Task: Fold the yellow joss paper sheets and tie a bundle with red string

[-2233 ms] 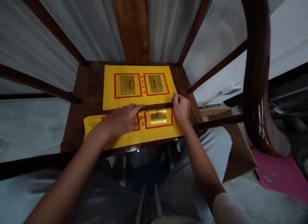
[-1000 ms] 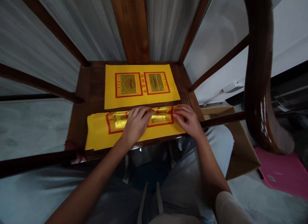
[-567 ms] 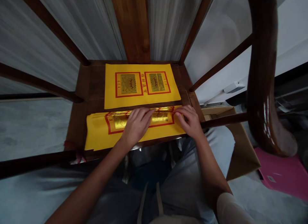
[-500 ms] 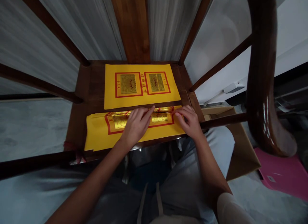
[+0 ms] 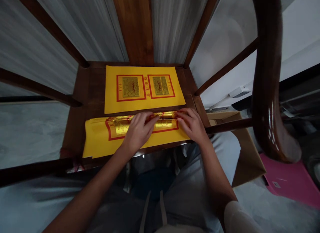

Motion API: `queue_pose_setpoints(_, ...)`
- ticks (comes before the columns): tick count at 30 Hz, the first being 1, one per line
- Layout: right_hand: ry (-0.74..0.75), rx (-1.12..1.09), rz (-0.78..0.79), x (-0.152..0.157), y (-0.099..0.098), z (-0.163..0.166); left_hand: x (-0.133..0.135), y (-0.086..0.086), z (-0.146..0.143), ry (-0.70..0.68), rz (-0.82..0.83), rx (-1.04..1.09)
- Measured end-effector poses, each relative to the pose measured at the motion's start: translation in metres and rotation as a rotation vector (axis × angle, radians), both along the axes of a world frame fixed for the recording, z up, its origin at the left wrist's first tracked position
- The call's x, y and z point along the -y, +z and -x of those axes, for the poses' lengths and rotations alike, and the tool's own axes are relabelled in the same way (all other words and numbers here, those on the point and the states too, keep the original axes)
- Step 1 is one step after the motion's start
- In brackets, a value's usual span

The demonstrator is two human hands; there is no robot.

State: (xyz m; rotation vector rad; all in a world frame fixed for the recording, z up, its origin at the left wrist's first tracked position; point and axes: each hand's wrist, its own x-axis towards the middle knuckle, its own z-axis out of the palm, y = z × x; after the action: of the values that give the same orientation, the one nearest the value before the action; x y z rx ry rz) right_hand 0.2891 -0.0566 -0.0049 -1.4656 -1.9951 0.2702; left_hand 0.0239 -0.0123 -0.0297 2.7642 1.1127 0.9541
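Note:
A stack of yellow joss paper (image 5: 102,144) with gold foil and red frames lies along the front of a brown wooden chair seat (image 5: 95,89). Its far edge is folded or rolled over toward me. My left hand (image 5: 137,131) rests across its middle, thumb and fingers closed on the rolled edge. Near the right end, my right hand (image 5: 192,125) pinches the same edge between thumb and fingers. Behind it lies a flat yellow joss paper sheet (image 5: 127,106) with two red-framed foil squares and red characters; I cannot tell how many sheets are under it.
A curved dark wooden armrest (image 5: 266,92) rises at the right. Below it are an open cardboard box (image 5: 246,156) and a pink plastic item (image 5: 292,179) on the floor. Wooden spindles (image 5: 52,29) and a back slat (image 5: 136,29) bound the seat's far side.
My right hand has moved slightly left, its fingers closing onto the rolled edge. My left fingers have curled further over the edge. The view has shifted a little.

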Motion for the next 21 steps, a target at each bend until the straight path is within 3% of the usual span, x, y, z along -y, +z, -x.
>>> queue_pose_setpoints(5, 0.013, -0.117, -0.071, 0.0015, 0.0010, -0.0012, 0.0008, 0.0030, -0.0001, -0.032, -0.003, 0.042)
queue_pose_setpoints(10, 0.011, -0.173, -0.038, 0.0028, 0.0026, -0.0011, 0.0011, 0.0022, 0.0029, -0.106, -0.040, 0.059)
queue_pose_setpoints(16, 0.006, -0.017, 0.022, -0.0010, -0.0020, 0.0001, -0.0006, 0.0000, 0.0037, -0.094, 0.016, 0.053)
queue_pose_setpoints(21, 0.015, 0.071, -0.043, -0.0012, -0.0023, -0.0016, -0.0013, 0.0022, 0.0014, -0.085, 0.032, 0.043)
